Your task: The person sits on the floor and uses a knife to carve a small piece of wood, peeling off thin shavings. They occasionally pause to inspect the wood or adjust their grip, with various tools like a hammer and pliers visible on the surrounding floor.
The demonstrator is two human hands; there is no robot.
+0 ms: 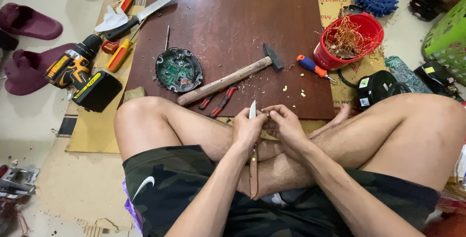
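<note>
I sit cross-legged on the floor in front of a dark brown board (228,13). My left hand (246,129) is closed around a small knife (252,110) whose blade points up. My right hand (285,123) pinches a tiny brownish piece right beside the blade; what the piece is I cannot tell. Both hands meet above my crossed shins. A brown strap (253,171) hangs down below my left hand.
On the board lie a wooden-handled hammer (228,79), red-handled pliers (221,102) and a round green circuit part (178,70). A cordless drill (80,69), screwdrivers (119,55) and a large knife (141,16) lie left. A red bucket (327,57) of copper wire stands right.
</note>
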